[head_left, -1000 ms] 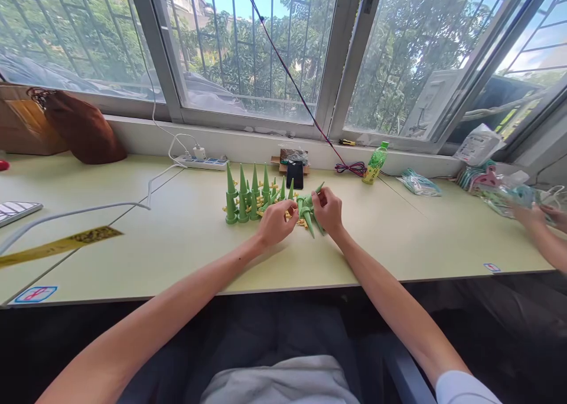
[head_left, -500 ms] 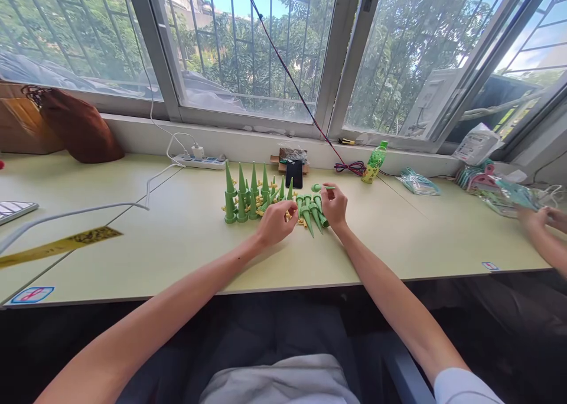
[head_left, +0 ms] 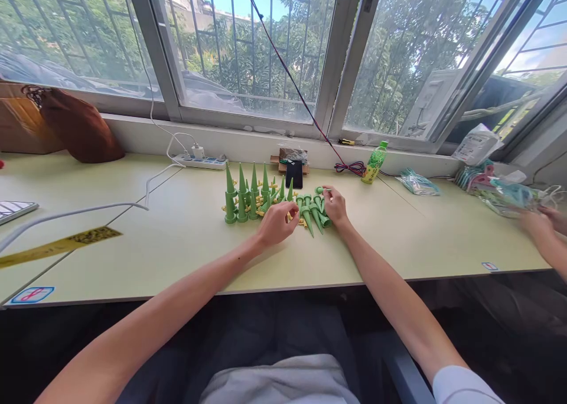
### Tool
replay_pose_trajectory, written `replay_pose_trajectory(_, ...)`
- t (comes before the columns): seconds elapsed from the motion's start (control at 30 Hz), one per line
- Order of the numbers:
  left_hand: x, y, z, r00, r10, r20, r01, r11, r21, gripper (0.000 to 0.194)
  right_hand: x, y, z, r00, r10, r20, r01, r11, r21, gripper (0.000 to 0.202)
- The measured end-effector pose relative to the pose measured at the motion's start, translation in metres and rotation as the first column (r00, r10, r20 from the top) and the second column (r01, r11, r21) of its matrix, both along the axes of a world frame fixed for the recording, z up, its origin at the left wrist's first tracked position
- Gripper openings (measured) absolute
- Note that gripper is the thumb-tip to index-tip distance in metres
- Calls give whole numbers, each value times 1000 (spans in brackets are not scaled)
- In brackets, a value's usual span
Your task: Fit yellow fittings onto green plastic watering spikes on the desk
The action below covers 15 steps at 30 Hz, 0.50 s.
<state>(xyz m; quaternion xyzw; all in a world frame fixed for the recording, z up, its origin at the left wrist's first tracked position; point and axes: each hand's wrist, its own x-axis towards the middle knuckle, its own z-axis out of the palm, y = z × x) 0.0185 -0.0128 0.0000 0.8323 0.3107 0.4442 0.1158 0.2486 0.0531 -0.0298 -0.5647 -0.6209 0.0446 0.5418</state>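
Several green spikes with yellow parts (head_left: 230,207) stand in rows on the table, left of my hands. My left hand (head_left: 277,222) is closed beside them, its fingertips pinched; whatever is between them is too small to make out. More green spikes (head_left: 315,218) lie in a pile between my two hands, their points toward me. Above that pile, my right hand (head_left: 335,205) pinches a green piece (head_left: 319,190) whose round end shows past the fingertips.
Behind the spikes lie a black phone (head_left: 294,174) and a small box. A green bottle (head_left: 374,162) stands at the back right, near bagged items (head_left: 417,182). Another person's hands (head_left: 538,224) are at the far right. A power strip (head_left: 201,162) lies by the window.
The green piece in my right hand has turned, so its round end now shows more than its long part. My left hand has barely moved. The other person's hands have shifted slightly.
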Motion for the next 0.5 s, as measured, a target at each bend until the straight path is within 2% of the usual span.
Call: replay_pose_trajectory(0.5, 1, 1, -3, 999, -27, -18, 27, 1000, 14, 6, 3, 3, 1, 986, -45, 159, 49, 999, -20, 27)
